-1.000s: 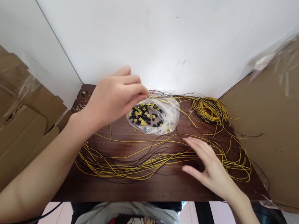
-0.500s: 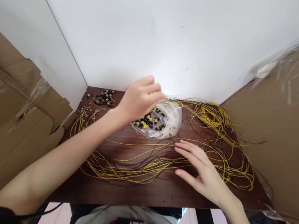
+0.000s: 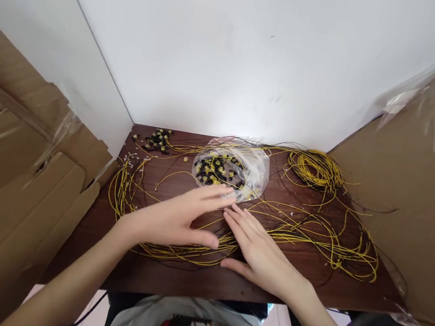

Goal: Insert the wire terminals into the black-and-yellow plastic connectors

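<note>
Wires (image 3: 288, 236): near side, beneath your hands.
Left hand (image 3: 179, 216): thumb and fingers apart — nothing clamped.
Right hand (image 3: 261, 250): thumb apart, unclamped.
Both hands: you're apparently arranging strands — lifting any calls for a pinch.

Soft, bright glare is spread low on the white wall (image 3: 234, 105), and the left hand (image 3: 177, 216) is slightly blurred.
</note>
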`<state>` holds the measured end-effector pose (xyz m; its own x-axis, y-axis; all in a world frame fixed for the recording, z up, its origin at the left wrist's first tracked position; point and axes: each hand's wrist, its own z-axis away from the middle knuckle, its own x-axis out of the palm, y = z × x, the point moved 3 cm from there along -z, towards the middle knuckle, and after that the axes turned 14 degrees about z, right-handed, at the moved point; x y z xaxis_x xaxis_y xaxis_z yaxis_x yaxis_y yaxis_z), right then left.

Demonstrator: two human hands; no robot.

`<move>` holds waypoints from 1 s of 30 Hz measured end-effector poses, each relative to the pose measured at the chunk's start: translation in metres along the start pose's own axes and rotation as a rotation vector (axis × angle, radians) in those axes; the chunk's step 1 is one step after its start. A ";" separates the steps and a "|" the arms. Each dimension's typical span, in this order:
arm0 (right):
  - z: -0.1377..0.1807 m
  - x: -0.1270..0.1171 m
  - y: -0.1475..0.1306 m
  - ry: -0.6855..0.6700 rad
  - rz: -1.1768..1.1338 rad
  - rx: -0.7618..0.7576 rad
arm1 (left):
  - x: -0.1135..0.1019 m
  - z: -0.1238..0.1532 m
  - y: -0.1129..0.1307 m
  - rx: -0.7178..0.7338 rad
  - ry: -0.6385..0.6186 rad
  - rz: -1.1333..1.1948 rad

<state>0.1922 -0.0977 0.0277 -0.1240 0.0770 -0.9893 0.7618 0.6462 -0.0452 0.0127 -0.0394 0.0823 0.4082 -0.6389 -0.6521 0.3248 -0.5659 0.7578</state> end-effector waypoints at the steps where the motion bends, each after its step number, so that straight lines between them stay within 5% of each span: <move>1: -0.003 0.001 0.000 0.009 0.009 0.009 | 0.006 0.009 0.000 -0.029 -0.036 0.032; 11: -0.011 0.003 -0.002 0.032 -0.001 0.023 | 0.030 0.053 -0.013 -0.198 0.082 0.102; 20: -0.009 0.011 -0.002 0.023 -0.112 0.036 | 0.051 0.053 -0.032 -0.198 0.238 -0.122; 30: -0.011 0.011 -0.010 0.086 -0.070 0.018 | 0.038 0.060 -0.036 -0.151 0.203 -0.162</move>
<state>0.1756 -0.0950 0.0185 -0.2302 0.0975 -0.9682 0.7608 0.6385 -0.1166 -0.0349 -0.0749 0.0291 0.4982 -0.4208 -0.7581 0.5168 -0.5579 0.6494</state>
